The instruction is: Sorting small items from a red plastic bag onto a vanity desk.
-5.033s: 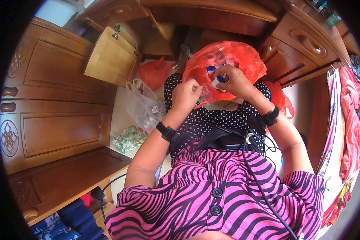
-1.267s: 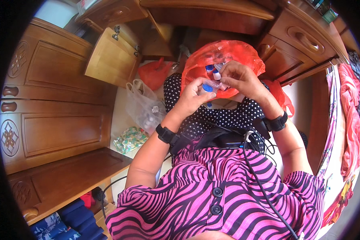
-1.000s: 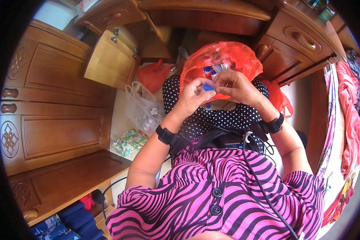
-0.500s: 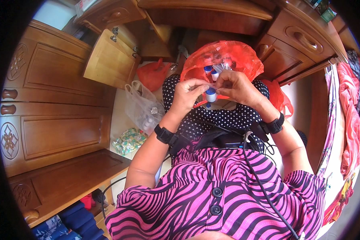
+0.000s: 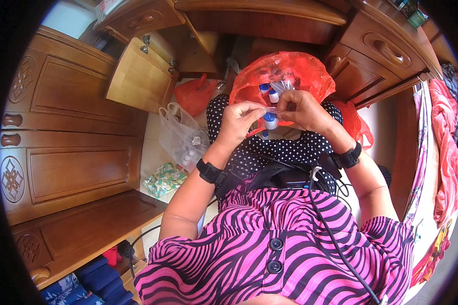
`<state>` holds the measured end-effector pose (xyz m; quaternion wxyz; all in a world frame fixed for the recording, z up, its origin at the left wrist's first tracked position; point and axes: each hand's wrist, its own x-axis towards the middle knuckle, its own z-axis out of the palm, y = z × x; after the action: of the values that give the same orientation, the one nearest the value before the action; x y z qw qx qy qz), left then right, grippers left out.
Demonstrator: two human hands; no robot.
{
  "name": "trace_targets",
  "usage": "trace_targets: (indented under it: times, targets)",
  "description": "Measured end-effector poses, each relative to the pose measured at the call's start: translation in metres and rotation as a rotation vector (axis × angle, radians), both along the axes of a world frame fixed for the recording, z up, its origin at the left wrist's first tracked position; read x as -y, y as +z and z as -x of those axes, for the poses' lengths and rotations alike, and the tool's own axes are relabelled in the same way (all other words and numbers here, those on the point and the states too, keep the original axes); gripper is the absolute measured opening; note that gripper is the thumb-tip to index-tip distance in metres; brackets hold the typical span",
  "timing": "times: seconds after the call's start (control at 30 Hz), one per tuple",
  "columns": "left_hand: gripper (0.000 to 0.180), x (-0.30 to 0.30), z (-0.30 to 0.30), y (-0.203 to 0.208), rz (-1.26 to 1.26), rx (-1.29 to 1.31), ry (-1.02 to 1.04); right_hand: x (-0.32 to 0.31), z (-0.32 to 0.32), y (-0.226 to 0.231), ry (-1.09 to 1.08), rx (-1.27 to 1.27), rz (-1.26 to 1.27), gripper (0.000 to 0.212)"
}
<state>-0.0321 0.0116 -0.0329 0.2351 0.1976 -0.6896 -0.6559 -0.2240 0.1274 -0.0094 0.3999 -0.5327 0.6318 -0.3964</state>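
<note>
Both hands meet over my lap. My left hand (image 5: 235, 122) pinches one end of a strip of clear plastic (image 5: 272, 110) between thumb and fingers. At its other end, my right hand (image 5: 301, 113) pinches it, with the fingers curled. Just below the fingertips is a white bottle with a blue cap (image 5: 270, 123); I cannot tell whether it sits inside the clear plastic. Behind the hands, a red plastic bag (image 5: 290, 63) lies open on my lap. Inside its mouth are more white bottles with blue caps (image 5: 274, 96), partly hidden by my right hand.
An open cabinet door (image 5: 140, 76) stands at the far left, near another red bag (image 5: 194, 95). A clear bag (image 5: 182, 138) and a patterned cloth (image 5: 165, 179) lie on the floor. Wooden drawers (image 5: 384, 48) are at the right, clothes (image 5: 445, 147) at the right edge. A cable (image 5: 336, 244) crosses my shirt.
The white bottle below my fingers has shifted slightly to the right, and the clear plastic shows more between my fingertips. Both hands stay in nearly the same place.
</note>
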Motion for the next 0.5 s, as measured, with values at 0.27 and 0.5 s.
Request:
trace_targets:
  times: [0.27,0.5]
  targets:
    - [0.012,-0.0004,0.0029,0.0014,-0.047,-0.006,-0.016,0.0009,0.0017,-0.0006,-0.027,0.001,0.037,0.012]
    - [0.009,-0.0039,0.0025,-0.0046,0.048,0.028,0.043,0.0009,-0.0009,0.0038,0.034,-0.008,-0.082,0.009]
